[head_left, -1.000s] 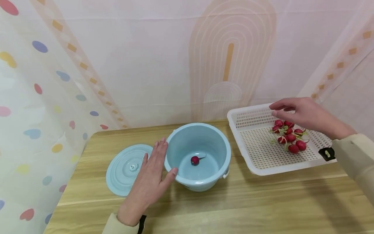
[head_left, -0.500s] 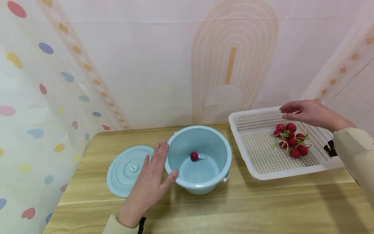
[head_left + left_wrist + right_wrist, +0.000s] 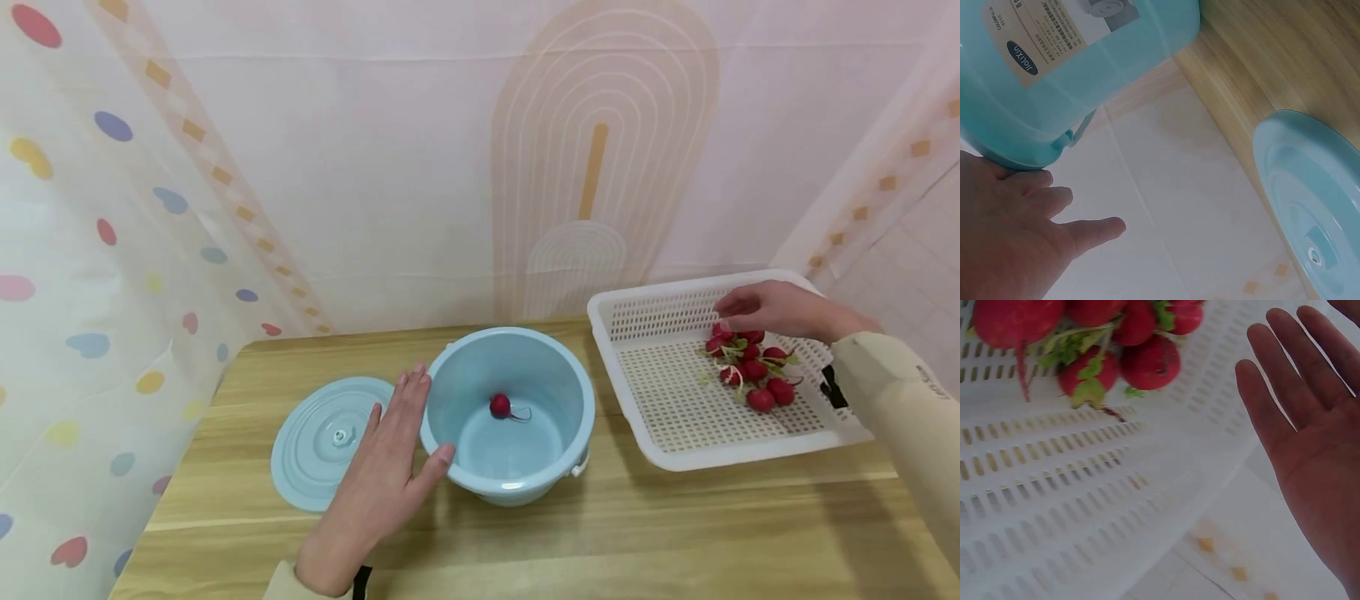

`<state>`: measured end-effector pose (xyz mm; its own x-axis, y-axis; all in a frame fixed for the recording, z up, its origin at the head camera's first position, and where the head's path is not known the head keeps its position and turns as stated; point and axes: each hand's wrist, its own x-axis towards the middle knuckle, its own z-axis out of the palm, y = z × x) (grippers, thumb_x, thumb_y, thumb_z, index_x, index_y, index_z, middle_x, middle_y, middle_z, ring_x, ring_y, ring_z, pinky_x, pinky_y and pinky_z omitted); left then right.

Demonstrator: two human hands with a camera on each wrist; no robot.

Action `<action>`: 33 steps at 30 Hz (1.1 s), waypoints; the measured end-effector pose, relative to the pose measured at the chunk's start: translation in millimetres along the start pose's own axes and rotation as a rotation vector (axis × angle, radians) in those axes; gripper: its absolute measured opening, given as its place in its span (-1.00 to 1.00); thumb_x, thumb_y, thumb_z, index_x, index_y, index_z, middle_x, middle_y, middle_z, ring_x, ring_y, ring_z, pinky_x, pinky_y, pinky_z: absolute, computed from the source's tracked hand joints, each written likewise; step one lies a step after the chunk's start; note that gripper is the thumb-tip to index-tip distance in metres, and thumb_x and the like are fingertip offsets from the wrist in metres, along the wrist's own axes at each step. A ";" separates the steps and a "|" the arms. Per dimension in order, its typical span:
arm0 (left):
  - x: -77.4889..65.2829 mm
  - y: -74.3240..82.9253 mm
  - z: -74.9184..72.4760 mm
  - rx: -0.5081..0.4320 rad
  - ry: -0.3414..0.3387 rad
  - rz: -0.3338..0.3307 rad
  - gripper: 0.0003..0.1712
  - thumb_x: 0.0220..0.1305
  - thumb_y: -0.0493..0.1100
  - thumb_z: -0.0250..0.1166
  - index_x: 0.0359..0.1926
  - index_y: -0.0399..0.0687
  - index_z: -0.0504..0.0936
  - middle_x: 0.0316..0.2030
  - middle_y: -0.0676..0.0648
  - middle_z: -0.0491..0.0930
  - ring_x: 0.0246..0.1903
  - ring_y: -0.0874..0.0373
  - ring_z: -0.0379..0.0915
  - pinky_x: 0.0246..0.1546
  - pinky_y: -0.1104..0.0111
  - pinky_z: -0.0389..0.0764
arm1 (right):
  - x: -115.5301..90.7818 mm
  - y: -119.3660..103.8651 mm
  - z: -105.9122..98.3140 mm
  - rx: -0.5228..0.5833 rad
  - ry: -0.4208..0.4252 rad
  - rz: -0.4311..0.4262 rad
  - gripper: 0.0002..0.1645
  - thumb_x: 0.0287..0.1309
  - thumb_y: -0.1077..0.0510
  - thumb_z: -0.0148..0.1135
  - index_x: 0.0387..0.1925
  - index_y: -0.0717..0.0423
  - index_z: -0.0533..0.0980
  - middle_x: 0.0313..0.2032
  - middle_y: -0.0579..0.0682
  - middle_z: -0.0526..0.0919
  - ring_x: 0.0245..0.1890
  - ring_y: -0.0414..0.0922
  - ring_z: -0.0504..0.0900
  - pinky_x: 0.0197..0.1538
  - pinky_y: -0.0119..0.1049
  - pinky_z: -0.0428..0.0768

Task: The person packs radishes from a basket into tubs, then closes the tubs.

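My left hand (image 3: pixel 382 467) lies with straight fingers against the left rim of a light blue bucket (image 3: pixel 558 367). In the left wrist view, its fingertips are right at the rim of that labelled bucket (image 3: pixel 1110 56). One red radish (image 3: pixel 500 406) with a thin root rests on the bucket floor. Over the far side of a white perforated basket (image 3: pixel 637 400), my right hand (image 3: pixel 780 308) hovers with relaxed fingers above a bunch of radishes (image 3: pixel 753 371). The right wrist view shows its palm bare, beside the radishes (image 3: pixel 1150 362) and their green leaf stubs.
A round light blue lid (image 3: pixel 307 450) lies on the wooden table (image 3: pixel 660 533), left of the bucket and partly behind my left hand. A printed curtain (image 3: pixel 390 167) hangs behind the table and along its left side.
My right hand has lowered toward the radishes in the basket. The radish in the bucket has rolled and turned slightly. My left hand stays at the rim.
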<state>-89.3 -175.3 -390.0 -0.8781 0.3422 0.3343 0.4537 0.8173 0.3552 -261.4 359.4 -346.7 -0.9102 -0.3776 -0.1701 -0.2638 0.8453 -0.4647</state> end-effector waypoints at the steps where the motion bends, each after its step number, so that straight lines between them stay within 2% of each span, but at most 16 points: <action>1: -0.8 -0.1 -0.1 0.000 0.002 0.002 -0.07 0.50 0.17 0.14 0.65 -0.14 -0.01 0.66 -0.03 -0.11 0.61 -0.08 -0.15 0.42 -0.35 0.10 | -0.1 2.1 2.2 0.003 -0.010 0.003 -0.56 0.40 0.08 0.31 0.14 0.32 0.62 0.04 0.20 0.73 -0.02 0.08 0.72 -0.01 -0.09 0.67; 5: -2.6 -0.2 -0.3 -0.004 0.006 0.007 -0.07 0.50 0.16 0.15 0.65 -0.15 -0.01 0.65 -0.06 -0.08 0.61 -0.08 -0.14 0.42 -0.35 0.10 | -1.1 11.4 9.5 0.004 -0.046 0.017 -0.66 0.37 0.11 0.33 0.04 0.25 0.67 -0.09 0.06 0.76 -0.15 -0.09 0.69 -0.10 -0.20 0.64; 8: -3.2 0.3 -0.3 -0.008 0.006 0.005 -0.06 0.50 0.16 0.15 0.65 -0.14 -0.02 0.65 -0.05 -0.09 0.61 -0.07 -0.15 0.42 -0.34 0.10 | -0.9 18.7 15.1 -0.001 -0.067 0.031 -0.71 0.35 0.13 0.34 -0.02 0.24 0.69 -0.10 0.07 0.76 -0.20 -0.13 0.62 -0.13 -0.24 0.60; 11: -4.0 0.9 -0.1 -0.012 0.000 -0.001 -0.06 0.50 0.17 0.14 0.66 -0.12 -0.03 0.66 -0.03 -0.11 0.61 -0.05 -0.16 0.43 -0.33 0.10 | 0.6 23.9 21.3 0.006 -0.083 0.031 -0.70 0.34 0.14 0.34 -0.03 0.28 0.67 -0.07 0.16 0.74 -0.21 -0.09 0.57 -0.13 -0.22 0.60; 15: -4.5 2.5 0.4 -0.020 -0.006 -0.006 -0.06 0.51 0.17 0.14 0.67 -0.10 -0.05 0.66 -0.03 -0.11 0.62 -0.05 -0.17 0.44 -0.32 0.09 | 1.9 28.2 27.8 0.006 -0.079 0.013 -0.65 0.33 0.15 0.34 0.01 0.33 0.65 -0.04 0.21 0.73 -0.10 0.00 0.64 -0.03 -0.08 0.63; 18: -2.4 4.2 1.4 -0.028 -0.009 0.002 -0.06 0.52 0.18 0.13 0.67 -0.09 -0.05 0.66 -0.01 -0.12 0.61 -0.05 -0.16 0.44 -0.31 0.08 | -0.8 30.5 30.6 -0.003 -0.064 0.007 -0.63 0.33 0.14 0.35 0.04 0.32 0.65 -0.03 0.19 0.74 -0.02 0.08 0.67 0.05 0.02 0.62; 22: 1.2 6.2 2.8 -0.030 -0.014 0.011 -0.06 0.52 0.19 0.13 0.67 -0.09 -0.05 0.66 0.01 -0.14 0.61 -0.05 -0.16 0.45 -0.31 0.09 | -6.8 31.0 32.6 -0.016 -0.047 0.005 -0.58 0.30 0.09 0.39 0.07 0.29 0.66 0.01 0.21 0.72 0.01 0.11 0.66 0.05 0.05 0.61; 27: 2.4 6.9 3.0 -0.035 -0.018 0.006 -0.06 0.50 0.18 0.14 0.66 -0.11 -0.03 0.66 0.01 -0.13 0.62 -0.04 -0.17 0.45 -0.30 0.08 | -6.3 25.4 36.9 -0.014 -0.058 -0.017 -0.54 0.30 0.05 0.40 0.11 0.26 0.66 0.15 0.35 0.63 0.13 0.28 0.61 0.11 0.19 0.57; 33: -0.3 4.7 2.0 -0.020 -0.015 0.001 -0.05 0.51 0.18 0.13 0.67 -0.10 -0.06 0.66 0.00 -0.13 0.61 -0.05 -0.16 0.45 -0.30 0.09 | 0.7 21.5 45.1 0.020 -0.075 -0.038 -0.54 0.28 0.07 0.41 0.12 0.24 0.65 0.17 0.35 0.61 0.11 0.20 0.62 0.09 0.12 0.59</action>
<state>-87.3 -170.6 -390.2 -0.8797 0.3500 0.3221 0.4575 0.8075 0.3722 -253.2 360.2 -396.0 -0.8731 -0.4371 -0.2159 -0.2905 0.8222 -0.4895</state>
